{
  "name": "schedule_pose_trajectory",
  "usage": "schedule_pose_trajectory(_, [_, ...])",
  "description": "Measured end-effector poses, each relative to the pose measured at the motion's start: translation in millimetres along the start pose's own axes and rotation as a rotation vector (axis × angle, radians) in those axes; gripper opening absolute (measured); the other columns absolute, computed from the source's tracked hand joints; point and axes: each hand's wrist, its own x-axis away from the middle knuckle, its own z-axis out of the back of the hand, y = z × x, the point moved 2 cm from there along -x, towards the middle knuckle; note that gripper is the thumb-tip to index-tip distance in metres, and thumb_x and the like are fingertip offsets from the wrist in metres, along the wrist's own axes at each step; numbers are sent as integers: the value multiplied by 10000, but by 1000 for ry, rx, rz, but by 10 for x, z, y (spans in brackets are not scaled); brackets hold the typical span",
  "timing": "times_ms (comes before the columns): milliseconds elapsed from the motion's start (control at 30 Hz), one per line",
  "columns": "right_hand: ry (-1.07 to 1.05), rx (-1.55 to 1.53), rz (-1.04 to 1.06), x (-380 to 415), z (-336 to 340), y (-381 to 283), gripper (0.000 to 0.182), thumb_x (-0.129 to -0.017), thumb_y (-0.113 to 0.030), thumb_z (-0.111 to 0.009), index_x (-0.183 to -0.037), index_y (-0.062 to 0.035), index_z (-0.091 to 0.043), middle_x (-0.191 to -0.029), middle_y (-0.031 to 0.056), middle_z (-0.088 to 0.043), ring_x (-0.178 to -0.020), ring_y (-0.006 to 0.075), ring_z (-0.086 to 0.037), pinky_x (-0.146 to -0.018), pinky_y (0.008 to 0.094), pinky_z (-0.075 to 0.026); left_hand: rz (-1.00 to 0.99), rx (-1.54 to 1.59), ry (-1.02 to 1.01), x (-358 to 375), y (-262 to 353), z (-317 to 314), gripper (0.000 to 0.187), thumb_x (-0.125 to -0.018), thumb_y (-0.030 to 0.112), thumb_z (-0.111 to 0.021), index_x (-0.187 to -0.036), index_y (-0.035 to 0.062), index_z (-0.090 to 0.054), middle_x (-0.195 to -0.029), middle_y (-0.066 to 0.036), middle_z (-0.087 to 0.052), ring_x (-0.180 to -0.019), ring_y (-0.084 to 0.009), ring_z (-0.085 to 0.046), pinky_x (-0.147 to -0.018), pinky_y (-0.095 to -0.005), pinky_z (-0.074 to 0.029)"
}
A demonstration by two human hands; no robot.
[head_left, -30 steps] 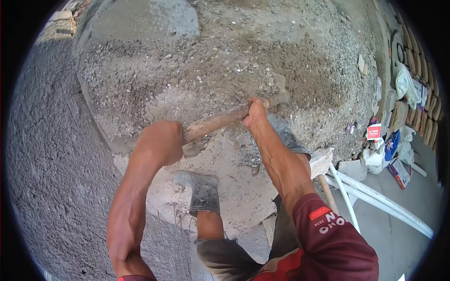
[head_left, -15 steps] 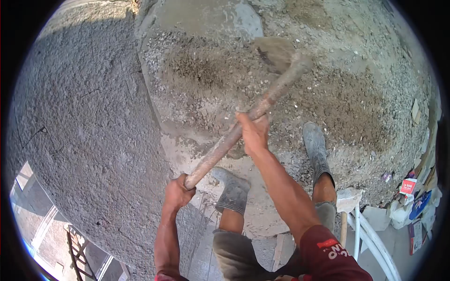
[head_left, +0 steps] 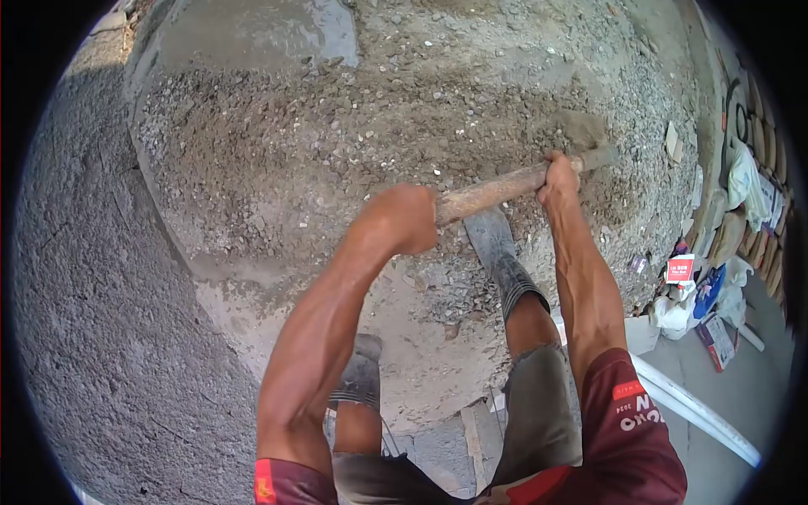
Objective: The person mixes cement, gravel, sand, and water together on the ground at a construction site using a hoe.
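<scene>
A hoe [head_left: 497,192] with a thick wooden handle slants across the view, held in both fists. My left hand [head_left: 408,217] is wrapped round its butt end. Further along, close to the head, my right hand [head_left: 560,178] grips the handle. The blade [head_left: 581,130], brown and smeared by motion, lies over the heap of gravel and sand mix [head_left: 353,143]. My boots, a grey rubber boot [head_left: 497,244] under the handle and another boot [head_left: 360,370] on the left, stand at the near edge of the mix.
Grey wet slurry [head_left: 332,34] pools at the top. A rough concrete surface [head_left: 84,295] fills the left side, bordered by a ridge. On the right lie white pipes [head_left: 699,412], a red-and-white package [head_left: 680,269], plastic bags [head_left: 673,311] and stacked brown pieces [head_left: 762,143].
The hoe has swung to the right, its handle now flatter. My left hand has risen and moved right; my right hand has moved right. The view has turned right too.
</scene>
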Motion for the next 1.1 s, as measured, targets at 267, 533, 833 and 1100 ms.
schedule_pose_trajectory(267, [-352,-165,-369,2326,-1607,989,503,-771,-148,-630,-1188,104,-507,-1175,206,-569,-989,300,-604,-834,438,-509,455,-234,180,2101,-1014,710,230,-712,43,-575,-925,-19,-633,-845,-247,-669,-818,-392,-667,-778,-444,-529])
schedule_pose_trajectory(533, [-725,139,-233,4106,-1695,1322,467,-744,-168,-716,-1095,55,-503,-1004,153,-588,-871,239,-586,-747,384,-488,699,147,479,3598,-1836,-566,262,-673,127,-692,-861,-23,-587,-710,-251,-623,-678,-392,-663,-644,-414,-509])
schedule_pose_trajectory(833, [-255,61,429,1019,299,226,236,-795,-143,-657,-914,-6,-506,-724,62,-538,-557,184,-526,-481,357,-480,112,402,366,813,-95,-1785,254,-701,154,-685,-900,32,-583,-791,-218,-665,-768,-422,-650,-697,-498,-515])
schedule_pose_trajectory(1100, [-44,145,-129,339,618,992,378,-838,-185,-570,-1112,74,-549,-1042,153,-586,-873,237,-589,-695,405,-500,69,111,-7,669,-190,-1096,220,-758,102,-587,-955,11,-627,-903,-253,-669,-882,-419,-651,-803,-491,-513])
